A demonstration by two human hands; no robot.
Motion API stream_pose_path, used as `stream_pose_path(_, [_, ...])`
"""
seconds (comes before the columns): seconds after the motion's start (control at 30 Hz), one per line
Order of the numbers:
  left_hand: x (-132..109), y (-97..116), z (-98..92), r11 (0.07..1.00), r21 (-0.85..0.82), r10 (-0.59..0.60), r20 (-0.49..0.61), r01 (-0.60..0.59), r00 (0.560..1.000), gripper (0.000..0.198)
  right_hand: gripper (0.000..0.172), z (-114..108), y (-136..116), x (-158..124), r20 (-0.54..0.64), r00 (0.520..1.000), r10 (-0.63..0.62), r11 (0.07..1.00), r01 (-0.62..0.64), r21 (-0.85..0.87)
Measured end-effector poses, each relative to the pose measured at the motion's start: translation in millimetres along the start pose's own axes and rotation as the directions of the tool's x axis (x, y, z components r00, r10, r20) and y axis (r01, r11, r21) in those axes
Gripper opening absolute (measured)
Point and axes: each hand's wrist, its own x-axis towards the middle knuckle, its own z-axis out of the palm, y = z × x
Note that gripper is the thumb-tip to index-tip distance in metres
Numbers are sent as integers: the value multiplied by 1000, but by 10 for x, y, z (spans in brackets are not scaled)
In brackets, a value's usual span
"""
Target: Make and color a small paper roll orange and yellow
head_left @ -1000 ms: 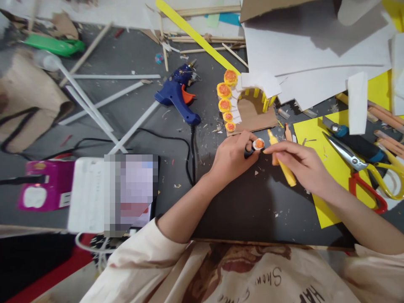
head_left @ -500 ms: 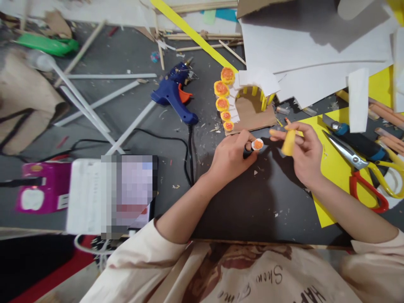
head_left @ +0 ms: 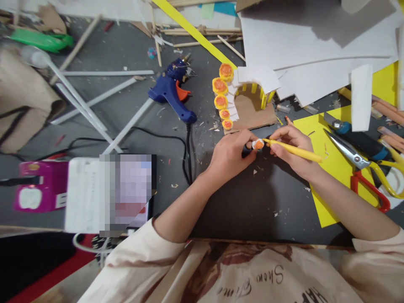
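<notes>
Between the thumb and fingers of my left hand [head_left: 233, 153] is a small round white piece [head_left: 258, 144] with an orange-coloured centre. Something dark, mostly hidden by the fingers, sits right behind it. My right hand [head_left: 292, 147] grips a yellow marker pen [head_left: 296, 151], its tip at the right edge of the white piece; whether it touches I cannot tell. Just beyond both hands stands a cardboard model [head_left: 252, 111] with white paper pieces and yellow posts around its rim. Along the model's left side runs a row of yellow discs with orange centres [head_left: 220, 102].
Left of the model lies a blue glue gun [head_left: 172, 90] with its cord and white glue sticks [head_left: 109, 73]. Scissors [head_left: 358, 160] and a dark-handled cutter [head_left: 353, 132] rest on yellow paper [head_left: 322, 202] at right. A phone [head_left: 135, 189] is at left; white sheets [head_left: 299, 42] lie at the back.
The yellow marker has swung round in my right hand so its tip faces left, and that hand has moved in to the white piece. My left hand has stayed nearly still.
</notes>
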Motion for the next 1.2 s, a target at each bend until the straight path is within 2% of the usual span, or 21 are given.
stream_pose_path(0.33, [-5,-8,11,1000,2,24,-20,-24,1000,18,30,12,-21,1,19,1000,-22,994,24,-104])
stream_pose_path(1.2, [-3,-7,4,1000,14,2,1,-2,1000,16,28,22,-61,-21,9,1000,-18,990,19,-140])
